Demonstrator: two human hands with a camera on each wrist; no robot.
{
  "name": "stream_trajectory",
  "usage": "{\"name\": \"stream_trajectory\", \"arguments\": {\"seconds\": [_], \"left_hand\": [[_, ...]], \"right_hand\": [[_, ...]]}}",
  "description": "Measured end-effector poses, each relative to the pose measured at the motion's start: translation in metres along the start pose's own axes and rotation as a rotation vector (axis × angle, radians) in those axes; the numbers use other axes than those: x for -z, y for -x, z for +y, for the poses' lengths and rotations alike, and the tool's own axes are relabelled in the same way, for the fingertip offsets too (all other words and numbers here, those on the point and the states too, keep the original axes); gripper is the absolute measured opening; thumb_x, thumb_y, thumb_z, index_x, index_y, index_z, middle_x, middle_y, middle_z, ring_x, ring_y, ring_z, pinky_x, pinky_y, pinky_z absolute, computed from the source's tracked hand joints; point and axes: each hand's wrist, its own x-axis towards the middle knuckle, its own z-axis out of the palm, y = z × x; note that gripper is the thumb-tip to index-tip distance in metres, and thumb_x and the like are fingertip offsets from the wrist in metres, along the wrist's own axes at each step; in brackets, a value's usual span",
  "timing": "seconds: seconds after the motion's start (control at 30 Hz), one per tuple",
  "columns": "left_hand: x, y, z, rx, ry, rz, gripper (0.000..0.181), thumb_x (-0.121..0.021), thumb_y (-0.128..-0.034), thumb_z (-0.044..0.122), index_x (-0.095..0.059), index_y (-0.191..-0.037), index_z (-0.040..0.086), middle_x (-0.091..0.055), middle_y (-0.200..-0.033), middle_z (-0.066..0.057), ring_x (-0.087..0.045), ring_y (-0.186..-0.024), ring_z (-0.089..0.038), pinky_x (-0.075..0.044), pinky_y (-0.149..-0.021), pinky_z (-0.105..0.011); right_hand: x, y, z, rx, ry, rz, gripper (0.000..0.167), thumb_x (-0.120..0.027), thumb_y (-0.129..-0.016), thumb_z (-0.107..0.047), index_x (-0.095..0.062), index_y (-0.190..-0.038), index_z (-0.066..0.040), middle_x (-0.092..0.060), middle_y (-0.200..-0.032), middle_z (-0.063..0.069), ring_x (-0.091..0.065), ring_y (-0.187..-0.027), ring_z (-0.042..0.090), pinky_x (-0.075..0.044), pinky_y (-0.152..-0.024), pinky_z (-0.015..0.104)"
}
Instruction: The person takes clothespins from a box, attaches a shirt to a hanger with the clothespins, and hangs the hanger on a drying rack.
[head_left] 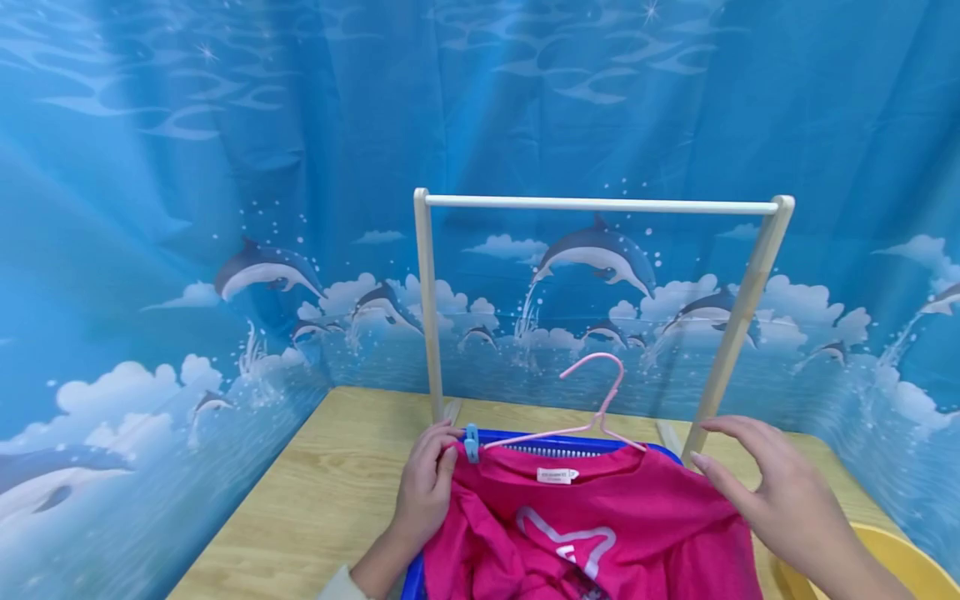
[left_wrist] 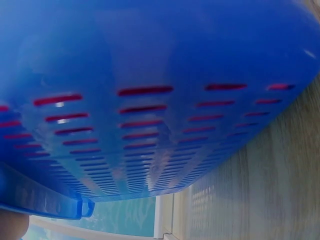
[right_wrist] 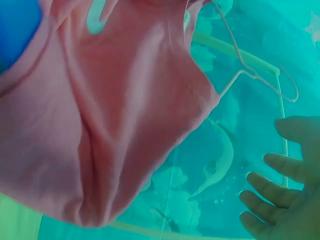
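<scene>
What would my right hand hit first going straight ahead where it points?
Probably the pink shirt, though depth is unclear; the rack's right post also stands near that line.

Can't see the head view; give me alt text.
A person's left grip pinches one shoulder of a pink shirt, while the right grip is open beside the other shoulder. A pink hanger sits in the neckline, its hook off the rack's rail; a blue basket's rim shows behind.

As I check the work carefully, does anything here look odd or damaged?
One light-blue clip sits near the left hand at one shoulder of the pink shirt; none shows at the other, which looks lopsided. I see no spill or damage.
</scene>
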Motion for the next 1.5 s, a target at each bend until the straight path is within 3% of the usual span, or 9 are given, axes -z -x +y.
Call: {"name": "stream_trajectory", "arguments": {"seconds": [0.23, 0.43, 0.7, 0.83, 1.13, 1.5], "left_hand": [[0.0, -0.001, 0.002, 0.035, 0.013, -0.011, 0.013, -0.056, -0.0931, -0.007, -0.061, -0.09, 0.004, -0.065, -0.108, -0.008, -0.057, -0.116, -0.036, -0.029, -0.111, -0.014], [0.0, -0.002, 0.002, 0.009, 0.011, 0.0, 0.013, -0.056, -0.0917, -0.01, -0.061, -0.09, 0.002, -0.064, -0.105, -0.013, -0.059, -0.112, -0.036, -0.031, -0.11, -0.014], [0.0, -0.001, 0.001, 0.016, 0.019, 0.012, 0.013, -0.055, -0.093, -0.008, -0.061, -0.091, 0.003, -0.064, -0.105, -0.009, -0.06, -0.108, -0.038, -0.032, -0.108, -0.012], [0.0, -0.001, 0.001, 0.01, -0.002, 0.017, 0.012, -0.054, -0.0941, -0.005, -0.061, -0.091, 0.005, -0.064, -0.105, -0.008, -0.059, -0.111, -0.035, -0.034, -0.108, -0.014], [0.002, 0.0, 0.004, 0.106, -0.001, -0.005, 0.012, -0.054, -0.0955, -0.003, -0.062, -0.092, 0.005, -0.064, -0.108, -0.004, -0.058, -0.117, -0.03, -0.038, -0.109, -0.025], [0.0, 0.0, 0.001, 0.067, 0.018, 0.007, 0.013, -0.055, -0.0932, -0.007, -0.062, -0.09, 0.003, -0.064, -0.107, -0.009, -0.059, -0.115, -0.032, -0.033, -0.109, -0.014]], "right_hand": [[0.006, 0.004, 0.019, -0.026, 0.021, 0.005, 0.036, -0.073, -0.088, -0.023, -0.062, -0.117, -0.005, -0.061, -0.117, 0.02, -0.053, -0.105, 0.042, -0.045, -0.076, 0.062], [0.005, 0.009, 0.03, -0.057, 0.047, 0.012, 0.036, -0.072, -0.088, -0.025, -0.063, -0.116, -0.003, -0.061, -0.115, 0.023, -0.052, -0.105, 0.044, -0.044, -0.075, 0.063], [0.003, 0.016, 0.04, -0.108, 0.064, -0.019, 0.039, -0.07, -0.09, -0.028, -0.062, -0.117, -0.001, -0.06, -0.115, 0.026, -0.05, -0.106, 0.045, -0.043, -0.075, 0.064], [0.004, 0.021, 0.049, -0.158, 0.086, -0.06, 0.041, -0.068, -0.092, -0.031, -0.061, -0.118, 0.0, -0.058, -0.116, 0.027, -0.05, -0.105, 0.045, -0.044, -0.074, 0.064], [0.007, 0.025, 0.061, -0.2, 0.117, -0.083, 0.042, -0.066, -0.093, -0.033, -0.06, -0.117, 0.001, -0.058, -0.116, 0.028, -0.051, -0.103, 0.047, -0.045, -0.071, 0.064], [0.011, 0.026, 0.082, -0.28, 0.163, -0.198, 0.052, -0.061, -0.095, -0.038, -0.057, -0.119, 0.008, -0.055, -0.113, 0.035, -0.052, -0.097, 0.05, -0.046, -0.069, 0.065]]}}
